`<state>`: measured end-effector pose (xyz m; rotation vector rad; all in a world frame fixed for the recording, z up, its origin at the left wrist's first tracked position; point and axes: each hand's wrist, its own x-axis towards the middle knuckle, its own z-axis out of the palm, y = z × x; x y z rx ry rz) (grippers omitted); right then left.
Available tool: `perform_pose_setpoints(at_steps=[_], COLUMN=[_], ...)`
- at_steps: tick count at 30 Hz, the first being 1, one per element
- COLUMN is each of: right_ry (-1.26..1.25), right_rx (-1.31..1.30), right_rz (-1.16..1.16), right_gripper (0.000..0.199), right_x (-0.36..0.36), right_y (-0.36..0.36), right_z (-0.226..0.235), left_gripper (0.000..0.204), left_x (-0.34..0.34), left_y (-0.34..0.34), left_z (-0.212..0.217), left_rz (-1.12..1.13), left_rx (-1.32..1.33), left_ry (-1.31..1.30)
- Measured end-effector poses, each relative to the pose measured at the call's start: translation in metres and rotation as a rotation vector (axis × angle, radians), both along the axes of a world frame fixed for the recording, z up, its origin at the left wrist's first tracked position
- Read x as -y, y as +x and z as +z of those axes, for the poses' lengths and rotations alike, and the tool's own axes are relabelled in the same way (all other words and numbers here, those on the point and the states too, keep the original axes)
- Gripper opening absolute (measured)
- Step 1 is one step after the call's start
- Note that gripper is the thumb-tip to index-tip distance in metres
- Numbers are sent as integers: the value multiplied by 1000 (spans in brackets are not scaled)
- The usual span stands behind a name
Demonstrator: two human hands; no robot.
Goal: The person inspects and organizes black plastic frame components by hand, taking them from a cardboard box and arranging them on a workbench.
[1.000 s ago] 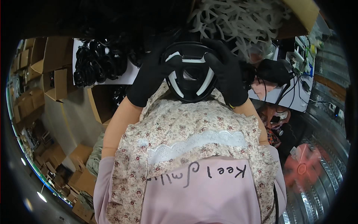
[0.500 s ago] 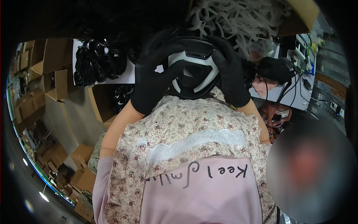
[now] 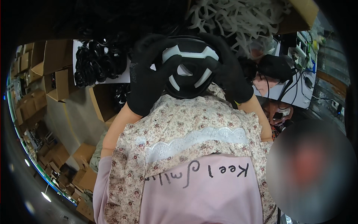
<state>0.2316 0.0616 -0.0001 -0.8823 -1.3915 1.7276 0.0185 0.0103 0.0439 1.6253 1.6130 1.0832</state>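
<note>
Both my hands wear black gloves and hold one round black part with a white spoked insert (image 3: pixel 188 65) close above my chest. My left hand (image 3: pixel 149 76) grips its left rim, with the thumb pressed over the hub. My right hand (image 3: pixel 227 71) wraps around its right rim. The part's lower edge is hidden behind my floral apron.
A heap of white plastic rings (image 3: pixel 238 18) lies in a cardboard box behind the hands. Black ring parts (image 3: pixel 95 63) are piled on a white sheet to the left. Open cardboard boxes (image 3: pixel 100 100) stand left and below. Cables and black devices (image 3: pixel 276 69) lie right.
The round part has come up and nearer to the camera. My left thumb has moved over its centre, and my grip has shifted around the rim.
</note>
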Motion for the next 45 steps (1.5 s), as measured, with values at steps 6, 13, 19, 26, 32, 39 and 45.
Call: perform_pose_setpoints(at_steps=[6,13,19,26,32,39,45], right_ry=[5,-89,-44,-123,-146,48,113], right_rx=[0,-30,72,-93,20,239,341], right_rz=[-13,-35,-72,-208,-255,351,378], right_gripper=[49,44,40,39,48,58,49], right_x=[1,8,10,10,9,-27,-24], right_y=[-5,-13,-14,-19,-3,-11,-11], right_z=[-3,6,10,-3,-42,18,3], left_gripper=[38,41,28,42,53,43,41], left_x=[4,-1,-8,-12,7,-19,-4], left_y=[-1,1,-9,1,-14,-24,-29], left_z=[-1,-20,-33,-32,-43,-7,-11], left_rz=[-8,188,41,60,28,-434,-289], left_rx=[-57,428,476,486,672,121,232], left_ry=[29,-120,-368,-252,-481,-271,-503])
